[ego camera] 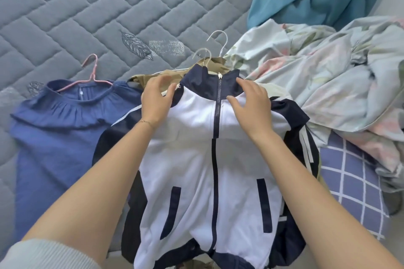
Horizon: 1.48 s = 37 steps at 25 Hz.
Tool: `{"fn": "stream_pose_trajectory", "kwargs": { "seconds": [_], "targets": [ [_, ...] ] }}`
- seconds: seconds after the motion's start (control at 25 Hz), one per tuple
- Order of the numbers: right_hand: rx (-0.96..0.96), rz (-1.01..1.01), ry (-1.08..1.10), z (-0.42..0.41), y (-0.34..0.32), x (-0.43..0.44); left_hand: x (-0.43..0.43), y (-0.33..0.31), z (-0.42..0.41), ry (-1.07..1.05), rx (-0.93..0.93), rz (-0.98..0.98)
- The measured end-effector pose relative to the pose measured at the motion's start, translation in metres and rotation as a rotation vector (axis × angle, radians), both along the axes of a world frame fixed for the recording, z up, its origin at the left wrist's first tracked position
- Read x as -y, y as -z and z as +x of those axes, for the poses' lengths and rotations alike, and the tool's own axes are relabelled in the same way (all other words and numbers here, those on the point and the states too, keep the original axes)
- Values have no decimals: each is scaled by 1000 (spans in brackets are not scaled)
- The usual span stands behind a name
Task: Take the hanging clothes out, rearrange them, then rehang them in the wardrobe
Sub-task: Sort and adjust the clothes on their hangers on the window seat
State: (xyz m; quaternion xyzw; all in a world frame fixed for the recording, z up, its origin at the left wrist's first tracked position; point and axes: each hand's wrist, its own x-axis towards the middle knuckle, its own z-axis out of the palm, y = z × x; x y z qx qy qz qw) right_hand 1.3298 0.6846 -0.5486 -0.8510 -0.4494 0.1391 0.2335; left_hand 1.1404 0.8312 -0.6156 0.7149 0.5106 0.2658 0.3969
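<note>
Both hands were on the jacket (196,159), which I saw lying zipped on the mattress (87,6) over a tan garment (150,77). The left hand (156,96) lay at one shoulder and the right hand (251,98) below the collar, fingers loosely spread and clasping nothing. Two white hooks (209,54) showed above the collar. A blouse (54,126) on a pink hanger (91,74) lay just left, and bedding (328,72) lay right.

1 jacket (196,159), 1 blue blouse (54,137), 1 tan garment (215,62), 3 hangers (93,72), 2 hands (156,98).
</note>
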Motion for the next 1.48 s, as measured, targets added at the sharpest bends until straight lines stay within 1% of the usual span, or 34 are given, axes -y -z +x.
{"fn": "stream_pose_trajectory", "kwargs": {
  "seconds": [0.08,0.16,0.28,0.36,0.44,0.56,0.64,0.72,0.92,1.04,1.12,1.28,1.48],
  "targets": [
    [5,28,-55,-12,-14,9,8,-22,-9,26,14,43],
    [-1,57,-96,-28,-43,16,22,-56,-24,66,-13,103],
    [-16,133,-152,-56,-108,29,47,-119,-61,141,-138,210],
    [-72,141,-210,-85,-156,41,78,-168,-100,149,-245,243],
    [-112,140,-289,-119,-197,55,115,-212,-139,88,-280,210],
    [-169,118,-425,-179,-243,82,174,-265,-198,-93,-315,163],
    [-232,95,-480,-216,-263,102,213,-292,-235,-219,-302,126],
    [-290,96,-543,-252,-277,121,248,-313,-268,-347,-247,101],
    [-330,53,-733,-326,-296,151,308,-327,-352,-603,-170,127],
    [-310,31,-819,-373,-301,151,330,-328,-405,-701,-140,117],
    [-300,33,-856,-413,-307,145,342,-330,-448,-745,-145,133],
    [-301,62,-876,-499,-322,133,355,-344,-540,-793,-217,111],
    [-308,70,-914,-603,-342,126,357,-362,-644,-820,-203,127]
  ]
}}
